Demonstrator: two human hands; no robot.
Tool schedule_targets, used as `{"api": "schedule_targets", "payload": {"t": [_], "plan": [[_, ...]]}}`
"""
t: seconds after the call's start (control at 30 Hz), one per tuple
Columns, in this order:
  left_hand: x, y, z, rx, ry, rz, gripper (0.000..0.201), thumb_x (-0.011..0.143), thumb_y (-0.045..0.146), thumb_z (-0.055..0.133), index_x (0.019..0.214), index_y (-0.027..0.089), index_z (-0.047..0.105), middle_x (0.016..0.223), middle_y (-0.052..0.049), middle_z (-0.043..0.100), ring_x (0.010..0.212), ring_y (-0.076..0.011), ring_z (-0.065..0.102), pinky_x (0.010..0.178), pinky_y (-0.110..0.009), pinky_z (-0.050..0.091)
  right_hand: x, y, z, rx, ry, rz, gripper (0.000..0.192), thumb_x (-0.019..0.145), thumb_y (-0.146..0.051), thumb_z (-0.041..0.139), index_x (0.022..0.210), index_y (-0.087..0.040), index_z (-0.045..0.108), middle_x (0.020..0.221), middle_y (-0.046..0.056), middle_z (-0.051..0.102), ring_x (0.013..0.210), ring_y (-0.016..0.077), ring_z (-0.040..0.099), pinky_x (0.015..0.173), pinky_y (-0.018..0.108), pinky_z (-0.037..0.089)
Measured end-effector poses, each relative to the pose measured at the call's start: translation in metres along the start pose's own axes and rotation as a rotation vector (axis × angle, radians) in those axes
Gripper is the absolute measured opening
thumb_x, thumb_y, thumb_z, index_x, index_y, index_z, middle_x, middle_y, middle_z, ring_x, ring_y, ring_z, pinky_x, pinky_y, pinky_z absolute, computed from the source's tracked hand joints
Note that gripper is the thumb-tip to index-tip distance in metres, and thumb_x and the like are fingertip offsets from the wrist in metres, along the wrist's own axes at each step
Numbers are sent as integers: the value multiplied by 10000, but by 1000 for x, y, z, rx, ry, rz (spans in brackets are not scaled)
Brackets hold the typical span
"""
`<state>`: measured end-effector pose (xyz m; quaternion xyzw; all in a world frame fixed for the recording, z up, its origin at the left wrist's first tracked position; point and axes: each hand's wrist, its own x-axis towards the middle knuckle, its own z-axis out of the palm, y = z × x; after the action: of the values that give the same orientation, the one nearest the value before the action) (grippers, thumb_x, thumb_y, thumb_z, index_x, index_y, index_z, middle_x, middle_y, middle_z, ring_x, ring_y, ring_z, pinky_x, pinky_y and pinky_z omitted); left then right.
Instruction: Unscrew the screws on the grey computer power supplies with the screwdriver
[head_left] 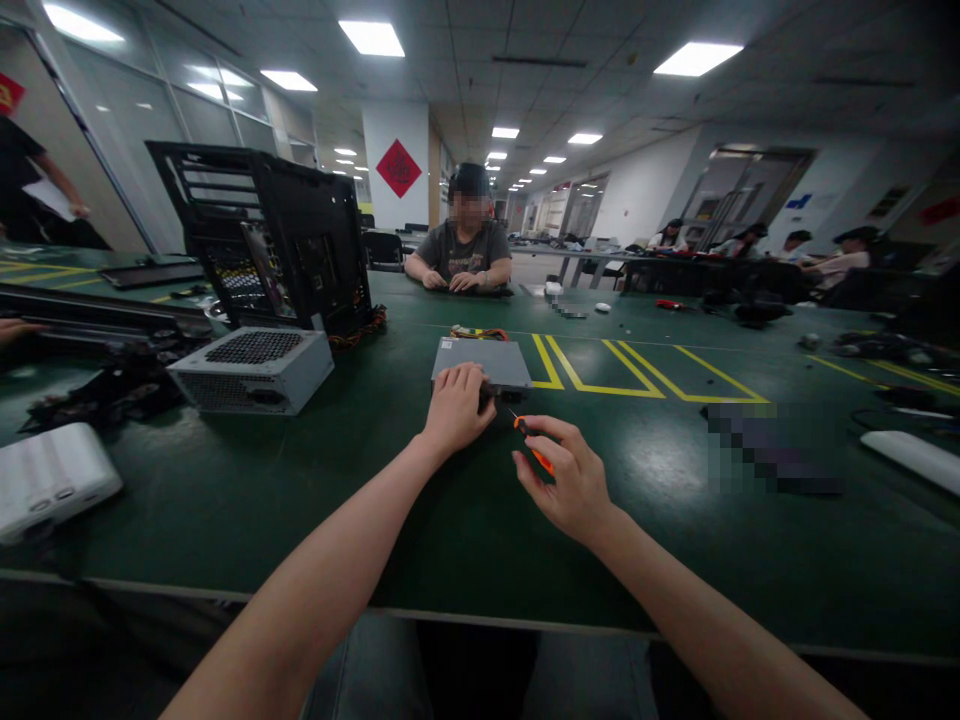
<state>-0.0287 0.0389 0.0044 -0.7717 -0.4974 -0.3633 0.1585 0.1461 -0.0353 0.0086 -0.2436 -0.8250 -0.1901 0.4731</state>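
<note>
A flat grey power supply (491, 362) lies on the green table in front of me, with coloured wires behind it. My left hand (457, 408) is at its near edge, the fingers curled around a small dark part (486, 394) that they mostly hide; I cannot tell whether that part is joined to the power supply. In my right hand (574, 480) is a screwdriver (541, 460) with an orange and black handle, held between thumb and fingers. Its thin shaft points up and left, towards the dark part. Whether the tip touches anything is too small to tell.
On the left stand a second power supply (251, 370) and an open black computer case (277, 235). A white box-shaped device (56, 480) lies at the near left. Across the table sits a person (469, 245). A blurred-out dark object (776, 450) lies to the right.
</note>
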Motion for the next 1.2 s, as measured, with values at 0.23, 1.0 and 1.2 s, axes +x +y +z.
{"api": "schedule_targets", "payload": {"t": [0.23,1.0,1.2], "plan": [[0,1,0,-7,2,-2,264,764,264,525,1011,174,500,1155,-99,549,1119,-242,460,957,-385,316,-2,1,1,67,-21,3,390,775,-60,489,1124,-209,398,1102,112,524,1031,198,542,781,355,530],[0,1,0,8,-9,-10,272,760,274,538,1009,174,500,1158,-95,547,1116,-240,461,957,-381,319,-4,2,1,19,-26,11,344,785,-83,516,1088,-210,416,1073,105,529,988,190,554,759,332,532],[0,1,-1,4,-4,-1,263,766,271,528,1006,170,499,1149,-98,552,1112,-238,463,954,-378,318,-3,1,2,2,-16,31,334,786,-127,534,1081,-218,407,1083,105,523,987,200,546,756,359,527]]}}
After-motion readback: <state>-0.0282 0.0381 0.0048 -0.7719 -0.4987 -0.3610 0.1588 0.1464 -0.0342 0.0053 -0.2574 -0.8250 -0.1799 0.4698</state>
